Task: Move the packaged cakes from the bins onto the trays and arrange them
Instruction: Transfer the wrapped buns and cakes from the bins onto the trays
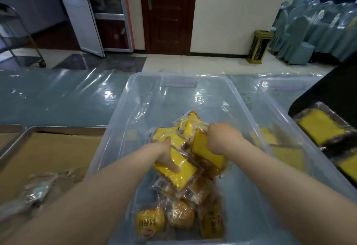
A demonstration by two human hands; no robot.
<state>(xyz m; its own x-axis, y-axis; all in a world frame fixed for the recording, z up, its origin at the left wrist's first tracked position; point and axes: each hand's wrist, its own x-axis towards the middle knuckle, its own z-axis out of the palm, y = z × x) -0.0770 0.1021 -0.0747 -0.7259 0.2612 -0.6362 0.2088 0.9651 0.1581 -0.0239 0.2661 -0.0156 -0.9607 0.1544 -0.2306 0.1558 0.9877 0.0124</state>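
Packaged cakes point(180, 214): many remain in clear bin point(119, 121); few on dark tray point(332, 90); left hand point(166, 156), right hand point(220, 138) each clasping one. Judged early.

Blue table point(58, 100), clear plastic cover. Directly on it: clear bin point(119, 109) centre, second bin point(280, 88) right, metal tray point(38, 128) left.
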